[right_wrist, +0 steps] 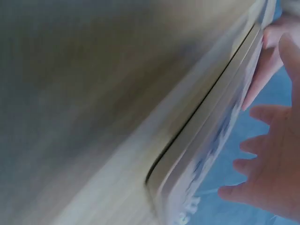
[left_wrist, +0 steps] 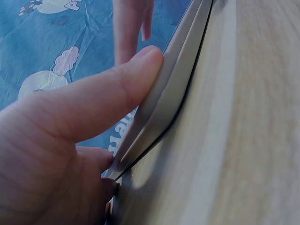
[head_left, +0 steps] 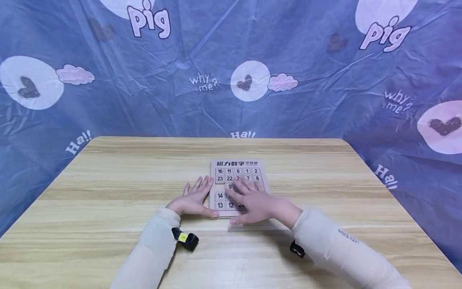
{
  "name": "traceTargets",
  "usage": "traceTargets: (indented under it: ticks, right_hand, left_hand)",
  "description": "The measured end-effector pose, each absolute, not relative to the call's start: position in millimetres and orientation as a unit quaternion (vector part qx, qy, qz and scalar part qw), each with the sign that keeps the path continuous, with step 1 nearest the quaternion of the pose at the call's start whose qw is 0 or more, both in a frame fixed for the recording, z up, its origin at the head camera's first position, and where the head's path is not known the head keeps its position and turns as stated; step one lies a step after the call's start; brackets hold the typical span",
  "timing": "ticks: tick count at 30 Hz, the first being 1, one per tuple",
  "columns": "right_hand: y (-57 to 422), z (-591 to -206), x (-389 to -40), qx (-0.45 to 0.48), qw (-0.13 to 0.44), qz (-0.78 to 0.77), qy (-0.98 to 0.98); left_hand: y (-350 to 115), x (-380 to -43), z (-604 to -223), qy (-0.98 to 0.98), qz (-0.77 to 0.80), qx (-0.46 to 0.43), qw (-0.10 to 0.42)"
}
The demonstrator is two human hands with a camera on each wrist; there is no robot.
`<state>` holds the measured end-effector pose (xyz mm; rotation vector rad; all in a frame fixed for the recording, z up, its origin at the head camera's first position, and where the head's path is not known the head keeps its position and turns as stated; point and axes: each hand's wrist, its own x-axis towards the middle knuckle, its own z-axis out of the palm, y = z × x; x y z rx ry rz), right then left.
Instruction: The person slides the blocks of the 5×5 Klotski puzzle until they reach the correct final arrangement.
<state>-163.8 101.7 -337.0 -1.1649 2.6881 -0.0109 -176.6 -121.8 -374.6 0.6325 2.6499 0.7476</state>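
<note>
A number sliding puzzle (head_left: 238,214) lies flat on the table, its black-numbered square tiles in rows under printed Chinese lettering. At the left end of the third row is a gap without a tile. My left hand (head_left: 195,200) is at the puzzle's left side, fingers extended along that edge. Its thumb (left_wrist: 140,75) rests on the frame at the near left corner. Over the right and lower tiles my right hand (head_left: 258,204) is spread, hiding several of them. In the right wrist view its fingers (right_wrist: 255,145) stand apart and hold nothing, above the puzzle's face.
The wood-grain table (head_left: 108,200) extends around the puzzle on all sides. A blue printed cloth (head_left: 216,40) hangs behind the table and along both sides. Dark wrist cameras (head_left: 189,241) sit on both pale sleeves (head_left: 155,237).
</note>
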Motion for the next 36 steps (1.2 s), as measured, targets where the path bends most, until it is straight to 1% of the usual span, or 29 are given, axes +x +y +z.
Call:
traceTargets:
  ticks: [4,8,14,21,27,31,36]
  right_hand:
    - [96.6,-335.4,-150.2,-0.436,0.12,-0.007,0.892]
    - [94.2,-333.6,-146.0,-0.436,0.13,0.0,0.89]
    - [92.4,-337.2,-153.3,-0.418,0.133,0.001,0.899]
    - [90.4,-339.3,-165.0,-0.404,0.122,0.011,0.907]
    - [88.8,-338.2,-166.0,-0.404,0.121,0.011,0.907]
    - [96.7,-337.8,-163.7,-0.401,0.121,-0.007,0.908]
    - [123.0,-332.3,-158.1,-0.397,0.122,-0.031,0.909]
  left_hand:
    - [-121.8,-176.1,-375.0,0.925,0.263,0.223,0.158]
    - [-121.5,-176.3,-374.3,0.925,0.264,0.225,0.156]
    - [-121.4,-176.4,-375.0,0.925,0.262,0.223,0.161]
    - [-121.7,-176.2,-374.0,0.924,0.263,0.226,0.159]
    - [-124.3,-177.0,-374.4,0.926,0.26,0.224,0.154]
    - [-123.9,-176.1,-373.8,0.927,0.259,0.222,0.158]
    - [-122.5,-176.5,-373.3,0.927,0.26,0.219,0.16]
